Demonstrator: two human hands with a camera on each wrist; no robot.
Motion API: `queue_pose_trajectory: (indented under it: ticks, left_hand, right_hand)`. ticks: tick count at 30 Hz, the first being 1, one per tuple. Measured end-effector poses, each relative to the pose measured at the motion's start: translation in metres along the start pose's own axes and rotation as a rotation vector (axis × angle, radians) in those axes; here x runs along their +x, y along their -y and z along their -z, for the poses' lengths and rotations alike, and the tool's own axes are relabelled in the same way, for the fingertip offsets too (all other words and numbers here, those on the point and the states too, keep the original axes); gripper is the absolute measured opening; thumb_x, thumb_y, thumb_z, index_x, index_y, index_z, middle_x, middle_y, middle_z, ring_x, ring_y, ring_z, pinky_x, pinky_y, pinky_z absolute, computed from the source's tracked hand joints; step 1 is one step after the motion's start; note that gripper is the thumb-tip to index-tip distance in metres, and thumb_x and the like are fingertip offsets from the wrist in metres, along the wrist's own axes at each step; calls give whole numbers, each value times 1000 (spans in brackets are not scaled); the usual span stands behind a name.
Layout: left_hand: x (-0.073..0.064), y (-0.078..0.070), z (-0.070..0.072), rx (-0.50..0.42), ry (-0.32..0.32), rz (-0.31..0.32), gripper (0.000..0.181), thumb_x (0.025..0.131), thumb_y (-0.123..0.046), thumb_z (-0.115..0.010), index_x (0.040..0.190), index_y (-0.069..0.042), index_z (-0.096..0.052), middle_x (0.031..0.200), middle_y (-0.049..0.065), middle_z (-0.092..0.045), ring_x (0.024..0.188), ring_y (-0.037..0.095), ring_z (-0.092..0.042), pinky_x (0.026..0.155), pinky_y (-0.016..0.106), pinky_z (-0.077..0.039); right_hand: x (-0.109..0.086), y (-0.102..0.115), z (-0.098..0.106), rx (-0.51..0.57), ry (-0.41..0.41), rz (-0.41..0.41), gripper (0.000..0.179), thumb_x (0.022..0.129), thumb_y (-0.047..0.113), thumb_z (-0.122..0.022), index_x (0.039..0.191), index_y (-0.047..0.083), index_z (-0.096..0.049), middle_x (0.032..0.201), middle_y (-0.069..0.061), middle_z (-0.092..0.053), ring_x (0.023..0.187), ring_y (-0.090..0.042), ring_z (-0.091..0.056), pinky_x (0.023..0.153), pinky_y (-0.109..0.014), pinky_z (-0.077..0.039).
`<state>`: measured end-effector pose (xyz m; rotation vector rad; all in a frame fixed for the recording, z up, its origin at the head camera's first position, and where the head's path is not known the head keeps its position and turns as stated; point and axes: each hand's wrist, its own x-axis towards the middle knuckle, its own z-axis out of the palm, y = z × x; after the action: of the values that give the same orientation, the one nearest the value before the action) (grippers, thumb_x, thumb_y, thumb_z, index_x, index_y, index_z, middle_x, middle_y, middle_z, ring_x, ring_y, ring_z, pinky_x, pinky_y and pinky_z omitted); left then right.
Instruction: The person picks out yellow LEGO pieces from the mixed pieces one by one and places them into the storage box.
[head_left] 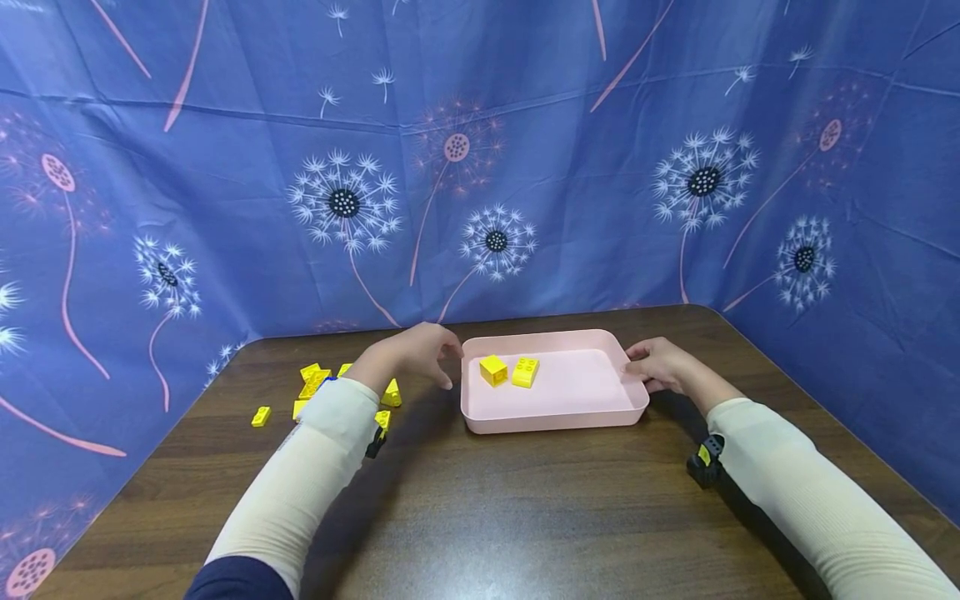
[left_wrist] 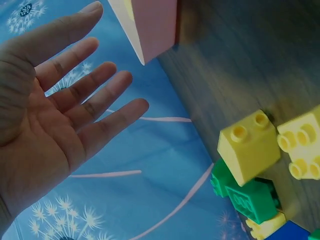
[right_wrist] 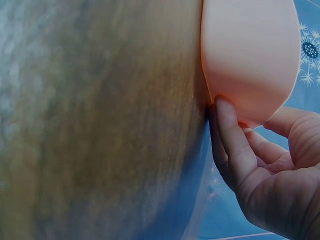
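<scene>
Pink tray [head_left: 577, 398] rests on the table [head_left: 495, 508], two yellow blocks [head_left: 526, 372] inside. The right hand [head_left: 663, 364] pinches its right end; the left hand [head_left: 416, 352], fingers spread, holding nothing, is just beside its left. Steadying likely calls for a light, level pinch.

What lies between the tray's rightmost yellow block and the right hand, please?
The head view shows only a bare stretch of the pink tray between that yellow block and the right hand.
</scene>
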<state>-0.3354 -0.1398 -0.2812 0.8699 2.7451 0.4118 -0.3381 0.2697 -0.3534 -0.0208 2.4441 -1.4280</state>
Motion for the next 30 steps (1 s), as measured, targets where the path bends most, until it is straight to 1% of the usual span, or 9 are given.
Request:
queue_pose_trajectory:
  ticks: [4,9,11,14,18,21,24,27,30]
  left_hand:
    - [-7,4,0,-17,-3,38,48,74,-12,-85,118,-9,-66,118,6,-65,114,30,-59,95,41,-49]
    - [-16,12,-1,21,-14,79,45,74,-15,-85,116,-12,-67,114,2,-65,104,23,-59,92,40,-50]
    - [-20,17,-2,42,-23,74,46,74,-16,-85,116,-11,-67,113,2,-66,101,22,-59,91,40,-50]
    - [-26,23,-2,52,-41,65,45,75,-15,-84,116,-7,-67,112,4,-66,102,24,-60,91,42,-50]
    - [-33,31,-3,63,-72,80,40,78,-15,-82,115,-5,-67,110,7,-67,104,28,-60,92,43,-49]
    - [-38,37,-4,96,-82,83,38,80,-15,-81,114,-3,-68,109,10,-67,102,29,-60,91,43,-49]
    - [-42,40,-6,128,-80,87,40,79,-17,-81,113,-2,-68,110,13,-66,96,27,-59,88,43,-49]
    - [-46,43,-8,125,-65,109,43,77,-19,-83,113,-2,-68,109,14,-66,92,23,-58,86,42,-50]
    - [-50,44,-8,122,-44,126,45,75,-21,-85,113,-2,-68,109,13,-65,94,24,-59,87,42,-50]
  right_hand:
    - [0,0,0,-4,0,-1,52,94,3,-58,137,-18,-36,127,-33,-45,89,-24,-65,81,-44,-55]
    - [0,-1,0,2,7,3,53,95,3,-58,137,-18,-35,125,-33,-46,88,-24,-65,81,-44,-56]
    - [0,-1,0,4,6,2,52,95,3,-58,137,-18,-35,124,-32,-47,87,-23,-65,80,-44,-56]
    - [0,0,0,10,4,2,52,95,3,-57,137,-18,-35,122,-31,-48,85,-21,-65,79,-43,-56]
    - [0,0,0,20,8,10,51,94,2,-57,136,-19,-35,119,-29,-50,83,-20,-65,79,-43,-56]
    - [0,0,0,22,9,14,51,94,1,-57,135,-19,-35,117,-28,-51,83,-19,-65,79,-43,-56]
    - [0,0,0,18,7,15,51,94,1,-57,135,-19,-35,117,-28,-51,83,-19,-65,79,-43,-56]
    - [0,-1,0,20,8,10,51,94,1,-57,136,-19,-35,119,-29,-50,84,-20,-65,80,-43,-56]
    - [0,-1,-1,20,10,2,51,95,2,-57,136,-19,-35,121,-31,-49,85,-21,-65,80,-44,-56]
